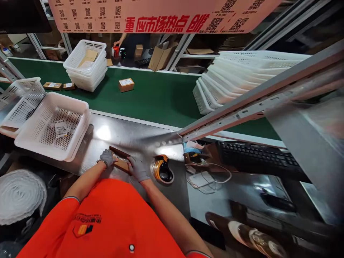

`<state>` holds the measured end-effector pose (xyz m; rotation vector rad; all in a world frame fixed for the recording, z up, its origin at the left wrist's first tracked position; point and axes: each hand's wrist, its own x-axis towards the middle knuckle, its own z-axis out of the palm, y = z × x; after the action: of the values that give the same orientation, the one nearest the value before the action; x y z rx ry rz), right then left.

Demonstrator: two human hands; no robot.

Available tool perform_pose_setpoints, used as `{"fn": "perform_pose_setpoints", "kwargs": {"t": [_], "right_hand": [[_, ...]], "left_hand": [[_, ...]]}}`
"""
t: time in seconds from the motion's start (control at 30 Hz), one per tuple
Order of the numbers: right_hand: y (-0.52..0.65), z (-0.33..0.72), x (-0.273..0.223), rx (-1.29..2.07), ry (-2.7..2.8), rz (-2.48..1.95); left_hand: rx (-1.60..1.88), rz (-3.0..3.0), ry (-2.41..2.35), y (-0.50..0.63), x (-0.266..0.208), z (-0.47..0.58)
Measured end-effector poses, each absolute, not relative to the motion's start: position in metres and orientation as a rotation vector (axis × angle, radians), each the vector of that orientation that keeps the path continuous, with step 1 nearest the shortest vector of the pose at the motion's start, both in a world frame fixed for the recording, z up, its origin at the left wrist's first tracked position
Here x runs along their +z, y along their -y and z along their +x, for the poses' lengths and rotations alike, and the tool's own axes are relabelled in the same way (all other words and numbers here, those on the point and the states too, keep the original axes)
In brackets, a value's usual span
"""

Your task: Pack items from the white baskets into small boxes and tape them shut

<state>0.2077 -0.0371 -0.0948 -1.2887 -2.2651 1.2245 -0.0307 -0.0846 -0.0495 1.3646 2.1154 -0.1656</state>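
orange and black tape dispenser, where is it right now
In the head view, the orange and black tape dispenser sits on the shiny steel worktable, just right of the gloved right hand and left of the black keyboard.

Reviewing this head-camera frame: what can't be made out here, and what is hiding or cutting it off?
- Small cardboard box, head view: mostly covered by the left hand and right hand; its contents cannot be seen.
- Label in the white basket: print too small to read.
- Red banner: cut off by the top edge.
- Co-worker's hand beyond the green conveyor belt: the rest of the person is hidden behind the banner.
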Motion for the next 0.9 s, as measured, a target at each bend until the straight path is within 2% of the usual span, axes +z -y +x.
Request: {"fn": "perform_pose_setpoints", "kwargs": {"t": [0.2, 0.4, 0.63, 0.8, 0.9], "right_hand": [[0.041, 0.195, -0.102, 0.915, 2.37, -1.33], [0.074, 0.21, -0.144, 0.798, 2.647, -1.261], [0.091, 0.218, -0.185, 0.713, 2.667, -1.189], [0.079, 0.231, -0.176, 0.782, 2.589, -1.161], [0.066, 0.271, -0.162, 0.722, 2.271, -1.488]], "left_hand": [[0.089, 1.148, -2.199, 0.092, -0.057, -0.037], [0.38, 1.015, -2.232, 0.098, -0.065, -0.037], [0.325, 0.939, -2.189, 0.096, -0.084, -0.056], [0.286, 0.864, -2.136, 0.087, -0.098, -0.068], [0.298, 0.874, -2.11, 0.084, -0.103, -0.071]]}}
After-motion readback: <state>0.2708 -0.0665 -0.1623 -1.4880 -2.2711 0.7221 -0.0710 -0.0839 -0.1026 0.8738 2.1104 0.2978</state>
